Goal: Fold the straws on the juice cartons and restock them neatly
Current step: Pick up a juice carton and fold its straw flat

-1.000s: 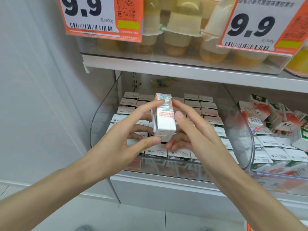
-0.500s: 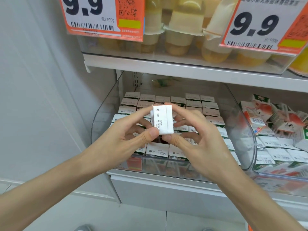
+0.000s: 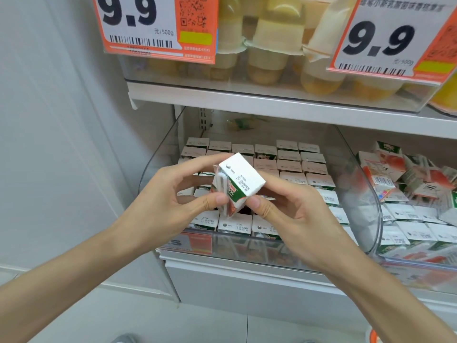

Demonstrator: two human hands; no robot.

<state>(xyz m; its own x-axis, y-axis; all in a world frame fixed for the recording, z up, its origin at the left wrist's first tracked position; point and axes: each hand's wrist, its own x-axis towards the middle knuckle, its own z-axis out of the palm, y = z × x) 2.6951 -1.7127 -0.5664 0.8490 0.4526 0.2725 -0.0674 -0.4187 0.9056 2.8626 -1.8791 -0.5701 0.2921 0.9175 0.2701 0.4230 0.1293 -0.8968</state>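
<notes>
You hold one juice carton [image 3: 243, 178] between both hands, in the air above the front half of the clear bin [image 3: 158, 169] on the lower shelf [image 3: 235, 280]. The carton is tilted, with its white printed top turned up toward you and its green and red face pointing down.

Your left hand [image 3: 170, 204] pinches it from the left. The index finger lies along the upper edge, and the thumb presses low on the side that bears the straw [image 3: 220, 191]. The straw lies flat against that side in its wrapper and runs down past your thumb tip.

Your right hand [image 3: 299, 216] grips the opposite side, thumb on the lower corner and the other fingers [image 3: 284, 184] curled behind the carton.

Below your hands, rows of cartons [image 3: 289, 165] stand upright in the bin from its back wall to its front wall. In the neighbouring bin [image 3: 371, 201], at the shelf's right end, loose cartons [image 3: 395, 174] lie jumbled at all angles.

On the upper shelf [image 3: 247, 102], pale yellow cups [image 3: 272, 38] sit behind two orange price tags [image 3: 148, 26] reading 9.9.
</notes>
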